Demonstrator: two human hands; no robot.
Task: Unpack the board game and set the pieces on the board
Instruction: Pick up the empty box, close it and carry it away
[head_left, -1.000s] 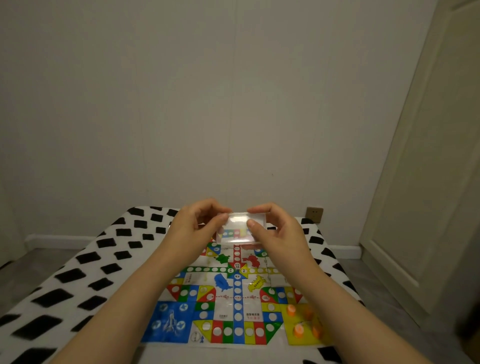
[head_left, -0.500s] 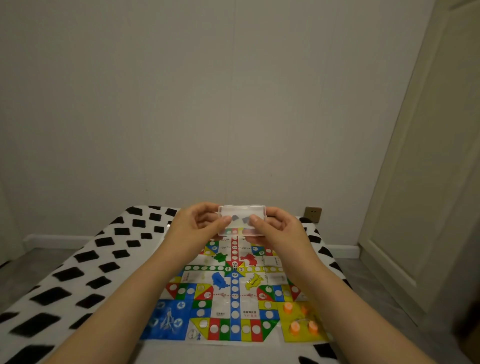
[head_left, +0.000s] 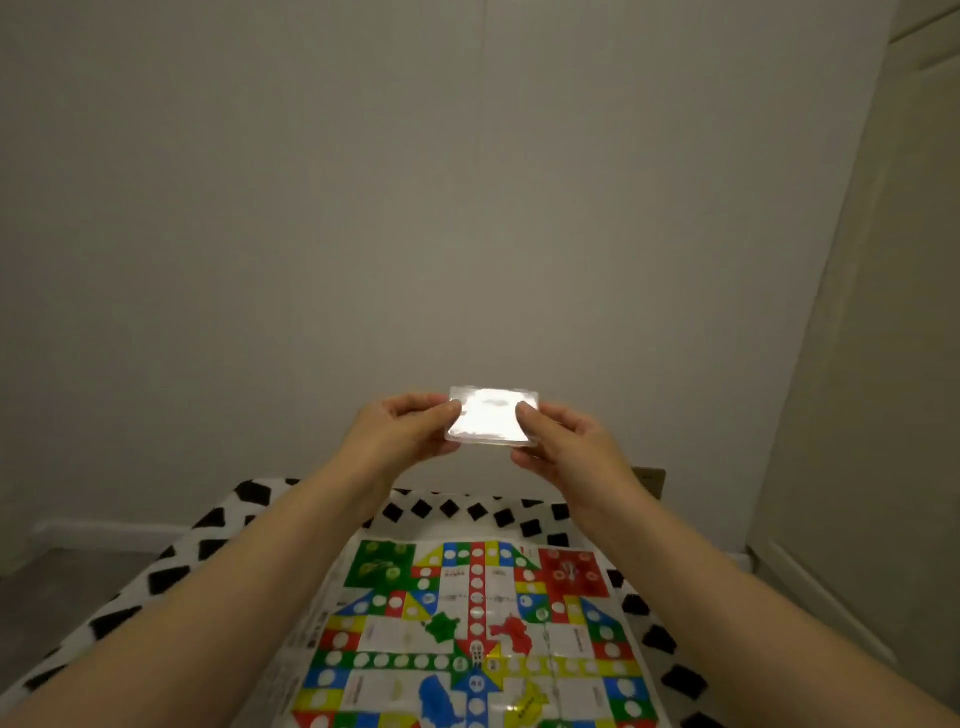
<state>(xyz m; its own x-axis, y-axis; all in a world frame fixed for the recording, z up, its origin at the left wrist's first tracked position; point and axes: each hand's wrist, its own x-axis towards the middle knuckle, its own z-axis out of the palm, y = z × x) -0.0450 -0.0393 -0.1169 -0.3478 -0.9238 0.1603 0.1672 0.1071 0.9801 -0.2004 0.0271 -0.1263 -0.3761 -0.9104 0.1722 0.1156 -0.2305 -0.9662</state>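
You are holding one small clear plastic box (head_left: 492, 423) up in front of the wall (head_left: 467, 182), well above the game board (head_left: 478, 634). Its long axis runs left to right, and its broad flat face is turned toward you, catching so much glare that you cannot tell what is inside. Your left hand (head_left: 402, 441) pinches the left end, thumb on the near face and the other fingers curled behind. Your right hand (head_left: 563, 449) pinches the right end the same way — thumb in front, fingers behind. Both forearms reach up from the bottom corners of the view.

Below, one paper game board lies flat on the table (head_left: 171, 571), which wears a white cloth with black diamond marks. The board's far edge runs parallel to the wall, and its coloured cross lines up with your view. Two far corner squares show — one green (head_left: 382, 566) on the left, one red (head_left: 571, 571) on the right. Near the centre sit four printed plane shapes: one green, one red, one blue, one yellow. The near part of the board is cut off by the bottom edge.

One wall socket (head_left: 649, 480) peeks out behind your right wrist, and one pale door (head_left: 878, 364) fills the right side.
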